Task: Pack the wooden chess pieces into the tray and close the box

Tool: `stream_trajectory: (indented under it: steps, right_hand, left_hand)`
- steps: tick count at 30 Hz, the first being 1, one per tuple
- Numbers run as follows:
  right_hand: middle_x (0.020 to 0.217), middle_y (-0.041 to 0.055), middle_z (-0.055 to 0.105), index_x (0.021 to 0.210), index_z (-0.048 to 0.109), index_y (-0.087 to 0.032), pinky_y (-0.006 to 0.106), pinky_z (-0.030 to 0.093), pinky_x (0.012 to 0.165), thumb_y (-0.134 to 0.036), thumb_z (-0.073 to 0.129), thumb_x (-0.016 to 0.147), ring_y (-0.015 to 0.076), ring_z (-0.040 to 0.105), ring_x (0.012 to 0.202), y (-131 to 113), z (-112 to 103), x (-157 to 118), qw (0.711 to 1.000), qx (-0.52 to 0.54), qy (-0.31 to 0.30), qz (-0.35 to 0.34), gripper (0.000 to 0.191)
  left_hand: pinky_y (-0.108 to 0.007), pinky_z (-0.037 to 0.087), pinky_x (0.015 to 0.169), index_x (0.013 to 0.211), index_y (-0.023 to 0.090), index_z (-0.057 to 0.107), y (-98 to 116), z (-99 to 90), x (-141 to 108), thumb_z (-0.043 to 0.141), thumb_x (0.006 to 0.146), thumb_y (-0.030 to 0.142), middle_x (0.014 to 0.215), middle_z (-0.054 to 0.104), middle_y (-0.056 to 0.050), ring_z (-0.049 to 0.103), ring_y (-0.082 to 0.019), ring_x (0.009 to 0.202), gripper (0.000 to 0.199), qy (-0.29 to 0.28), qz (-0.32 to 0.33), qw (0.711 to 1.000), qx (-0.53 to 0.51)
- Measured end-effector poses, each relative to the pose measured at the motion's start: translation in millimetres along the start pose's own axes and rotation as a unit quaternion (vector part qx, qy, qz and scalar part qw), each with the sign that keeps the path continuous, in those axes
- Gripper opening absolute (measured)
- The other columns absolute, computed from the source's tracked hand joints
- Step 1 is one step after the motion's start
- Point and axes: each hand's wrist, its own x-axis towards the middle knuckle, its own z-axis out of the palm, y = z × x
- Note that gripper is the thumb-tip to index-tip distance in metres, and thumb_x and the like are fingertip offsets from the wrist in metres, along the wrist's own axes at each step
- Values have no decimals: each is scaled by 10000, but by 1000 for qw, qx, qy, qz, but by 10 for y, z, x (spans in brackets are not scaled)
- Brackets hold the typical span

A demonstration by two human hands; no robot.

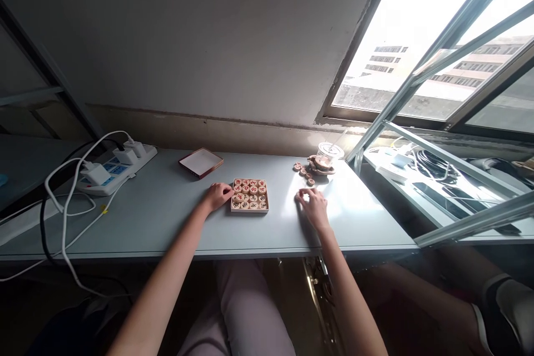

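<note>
A shallow square box (250, 211) on the grey desk (162, 219) holds rows of round wooden pieces (253, 189) marked with red and dark characters. My left hand (219, 196) rests at the box's left edge, fingers curled together; whether they hold anything is hidden. To the right of the box, my right hand (312, 204) is low over the desk, its thumb and fingers pinched on something too small to make out. Several loose pieces (302, 171) lie just beyond it, beside a brown carved dish (321, 166).
Behind the box to the left lies an open lid (201, 163). A power strip (125, 166) with white plugs and cables covers the left side. A clear lidded cup (331, 151) stands by the dish. Metal frame bars (386, 105) rise at the right.
</note>
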Motion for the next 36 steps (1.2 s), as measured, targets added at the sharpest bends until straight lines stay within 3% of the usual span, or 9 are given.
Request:
stream_trajectory:
  steps: [4, 8, 11, 18, 23, 27, 30, 33, 36]
  right_hand:
    - [1019, 43, 648, 1084, 649, -273, 331, 397, 808, -418, 484, 930, 195, 569, 956, -646, 79, -147, 979, 120, -62, -155, 268]
    - [1069, 45, 644, 1073, 653, -309, 346, 353, 801, -407, 495, 933, 213, 554, 987, -1135, 209, -180, 973, 68, -50, -213, 233]
    - [1023, 48, 658, 1058, 651, -302, 359, 323, 816, -363, 485, 942, 223, 548, 1013, -1257, 286, -159, 974, 48, -58, -214, 212]
    - [1045, 42, 693, 1089, 593, -265, 355, 315, 820, -320, 522, 916, 218, 572, 1000, -1252, 311, -192, 974, 88, -52, -204, 195]
    - [1031, 45, 696, 1048, 625, -255, 363, 347, 845, -329, 445, 938, 207, 587, 959, -1008, 214, -62, 982, 93, -16, -162, 224]
    - [1316, 139, 553, 1248, 562, -178, 480, 325, 947, -266, 423, 898, 297, 462, 1202, -436, 129, 245, 999, -17, 49, -10, 387]
    - [1478, 200, 368, 1337, 477, -104, 582, 242, 1012, -229, 419, 863, 342, 317, 1334, -16, 101, 420, 995, -62, 30, 74, 494]
    - [1354, 186, 523, 1215, 576, -138, 605, 192, 1032, -219, 368, 880, 330, 415, 1257, 189, 85, 430, 997, -51, 4, 52, 402]
    - [1105, 144, 666, 1039, 644, -162, 554, 220, 1025, -226, 333, 911, 294, 529, 1096, 167, 74, 302, 999, -36, 10, 13, 343]
  left_hand:
    - [-261, 362, 654, 596, 169, 676, -2, -3, -8, 509, 771, 276, 657, 659, -50, 546, -173, 700, 264, -6, 3, 1000, 2]
    - [-262, 362, 657, 594, 164, 669, -4, 4, -12, 506, 771, 261, 655, 652, -48, 536, -167, 677, 259, -7, 6, 1000, 6]
    - [-264, 366, 665, 630, 155, 678, -12, 15, -10, 506, 777, 259, 687, 666, -55, 533, -162, 669, 250, -5, 6, 1000, 8]
    - [-264, 357, 663, 600, 150, 654, -46, 31, 18, 490, 777, 247, 659, 646, -47, 506, -154, 655, 260, -10, 12, 1000, 6]
    - [-276, 357, 667, 581, 157, 644, -54, 23, 21, 480, 770, 260, 650, 641, -51, 495, -161, 651, 270, -14, 13, 1000, 5]
    - [-276, 365, 663, 601, 161, 662, -36, 15, 11, 477, 773, 271, 671, 658, -62, 519, -171, 670, 275, -11, 11, 1000, 1]
    - [-272, 358, 647, 578, 165, 654, -15, 6, 5, 476, 770, 273, 636, 640, -51, 520, -168, 659, 283, -8, 12, 1000, 1]
    - [-276, 350, 640, 558, 170, 641, 1, -3, -1, 471, 769, 281, 621, 629, -49, 511, -166, 637, 292, -6, 16, 1000, -1]
    - [-280, 353, 641, 561, 172, 639, 5, -4, -4, 467, 772, 289, 635, 636, -55, 504, -168, 634, 296, -4, 14, 1000, -2]
